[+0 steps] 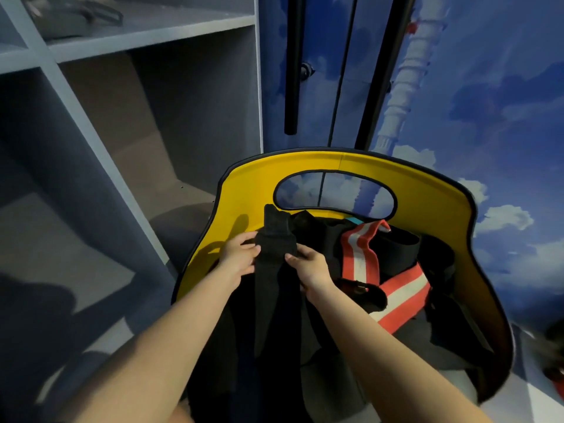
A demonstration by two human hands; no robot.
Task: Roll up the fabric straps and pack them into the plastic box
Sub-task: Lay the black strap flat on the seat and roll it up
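Both hands are up at the top of a black strap [276,270], which hangs long and flat down toward the person. The left hand [239,254] grips its left edge, fingers curled round the folded upper end, and the right hand [309,267] pinches the right edge, thumb on the front of the cloth. The strap's upper end is doubled over into a thick fold that pokes up just past the fingers. All this goes on over a yellow container [427,184] with a dark rim and an oval handle hole in its far wall; whether it is hard plastic I cannot tell. Inside it, to the right of the hands, lies a red strap with a white stripe [396,291], looped and bent, with more dark cloth heaped beneath it. To the left stand grey shelves [122,41], and behind the container is a blue door printed with clouds [503,102], carrying long black handles [293,62]. I can read no writing or label anywhere.
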